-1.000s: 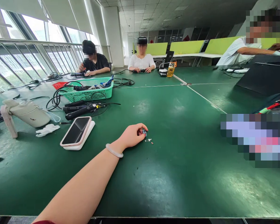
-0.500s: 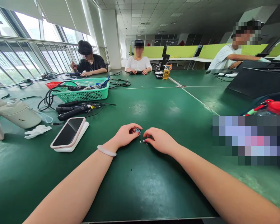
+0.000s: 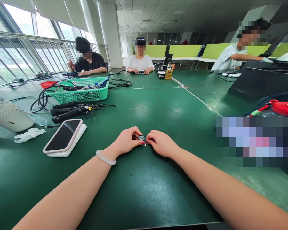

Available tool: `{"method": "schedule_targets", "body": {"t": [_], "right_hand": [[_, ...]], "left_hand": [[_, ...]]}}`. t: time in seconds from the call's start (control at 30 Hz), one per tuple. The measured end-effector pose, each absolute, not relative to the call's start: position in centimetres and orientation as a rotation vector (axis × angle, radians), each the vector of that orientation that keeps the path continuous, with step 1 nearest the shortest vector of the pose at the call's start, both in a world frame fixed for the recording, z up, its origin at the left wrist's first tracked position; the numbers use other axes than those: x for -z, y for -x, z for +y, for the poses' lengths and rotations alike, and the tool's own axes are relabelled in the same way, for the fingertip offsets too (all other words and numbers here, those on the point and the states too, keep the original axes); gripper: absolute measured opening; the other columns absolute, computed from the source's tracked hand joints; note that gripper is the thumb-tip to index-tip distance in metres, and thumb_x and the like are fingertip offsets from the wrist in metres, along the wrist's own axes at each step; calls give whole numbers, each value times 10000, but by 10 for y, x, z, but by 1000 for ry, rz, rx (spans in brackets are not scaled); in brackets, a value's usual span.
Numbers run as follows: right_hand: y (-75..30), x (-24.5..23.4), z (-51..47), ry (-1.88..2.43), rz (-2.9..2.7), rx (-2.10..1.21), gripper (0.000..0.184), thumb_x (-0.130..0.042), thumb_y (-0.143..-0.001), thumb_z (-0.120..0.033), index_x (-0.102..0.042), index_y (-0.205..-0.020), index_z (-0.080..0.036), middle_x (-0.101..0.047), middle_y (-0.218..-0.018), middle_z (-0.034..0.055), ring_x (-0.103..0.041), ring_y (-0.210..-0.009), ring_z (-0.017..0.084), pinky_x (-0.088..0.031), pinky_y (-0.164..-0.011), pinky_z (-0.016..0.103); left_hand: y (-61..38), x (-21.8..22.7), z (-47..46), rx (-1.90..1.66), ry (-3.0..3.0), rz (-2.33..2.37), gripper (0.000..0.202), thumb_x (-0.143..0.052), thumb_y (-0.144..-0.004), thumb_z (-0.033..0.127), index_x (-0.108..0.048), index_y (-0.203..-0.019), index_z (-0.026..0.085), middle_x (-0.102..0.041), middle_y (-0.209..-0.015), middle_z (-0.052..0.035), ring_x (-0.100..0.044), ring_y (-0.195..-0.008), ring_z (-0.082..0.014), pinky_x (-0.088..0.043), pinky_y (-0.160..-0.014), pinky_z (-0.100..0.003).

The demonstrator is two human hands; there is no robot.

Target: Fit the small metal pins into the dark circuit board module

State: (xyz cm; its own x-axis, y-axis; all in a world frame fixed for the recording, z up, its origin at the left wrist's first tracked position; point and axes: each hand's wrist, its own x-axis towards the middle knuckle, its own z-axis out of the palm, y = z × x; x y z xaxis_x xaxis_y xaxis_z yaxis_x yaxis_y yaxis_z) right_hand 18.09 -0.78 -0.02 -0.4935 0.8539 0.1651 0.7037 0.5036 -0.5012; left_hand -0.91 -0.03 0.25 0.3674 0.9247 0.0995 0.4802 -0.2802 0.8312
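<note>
Both my hands meet at the middle of the green table (image 3: 158, 191). My left hand (image 3: 127, 142), with a pale bangle on its wrist, pinches a tiny blue circuit board (image 3: 141, 138) from the left. My right hand (image 3: 160, 143) has its fingers closed against the same small board from the right. Whether the little metal piece seen earlier is between those fingers is hidden. Both hands rest on the table top.
A phone on a white stand (image 3: 63, 135) lies to the left, with a white glove (image 3: 28, 134), a pale bottle (image 3: 9, 116), black tools and cables (image 3: 69, 112) and a green basket (image 3: 80, 91) behind. Three other people sit at the far side. A red-capped object (image 3: 286, 107) is at right.
My right hand came into view, closed on the small metal piece beside the board, then moved left until it met my left hand at the board. The view shifted slightly.
</note>
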Motion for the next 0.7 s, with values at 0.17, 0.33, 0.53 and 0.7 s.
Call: {"method": "schedule_targets", "body": {"t": [0.17, 0.33, 0.53, 0.7], "right_hand": [[-181, 0, -9, 1205, -2128, -540, 141, -520, -821, -104, -593, -728, -181, -554, -737, -6, -493, -681, 107, -385, -647, 232], [-175, -4, -15, 1085, -2004, -569, 136, -511, -838, -147, -582, -729, -187, -563, -775, 5, -500, -680, 108, -404, -623, 232], [-171, -5, -20, 1056, -2000, -563, 104, -527, -838, -179, -606, -771, -192, -557, -826, 11, -489, -629, 94, -410, -597, 232], [-173, -4, -17, 1113, -1996, -609, 75, -545, -819, -175, -593, -764, -192, -544, -837, -2, -429, -547, 71, -399, -571, 232]], "left_hand": [[5, -10, -9, -791, -1947, 1289, 268, -732, -633, 335, -553, -770, 191, -648, -758, 8, -606, -733, -155, -469, -702, -292], [4, -9, -6, -799, -1926, 1244, 290, -738, -622, 341, -527, -748, 188, -640, -777, 3, -595, -747, -157, -468, -718, -302], [6, -7, -3, -830, -1895, 1159, 293, -744, -623, 315, -517, -749, 178, -635, -800, -7, -590, -765, -151, -475, -751, -312], [6, -8, -3, -830, -1890, 1142, 292, -748, -620, 312, -528, -753, 174, -637, -805, -9, -592, -759, -148, -480, -747, -313]]}}
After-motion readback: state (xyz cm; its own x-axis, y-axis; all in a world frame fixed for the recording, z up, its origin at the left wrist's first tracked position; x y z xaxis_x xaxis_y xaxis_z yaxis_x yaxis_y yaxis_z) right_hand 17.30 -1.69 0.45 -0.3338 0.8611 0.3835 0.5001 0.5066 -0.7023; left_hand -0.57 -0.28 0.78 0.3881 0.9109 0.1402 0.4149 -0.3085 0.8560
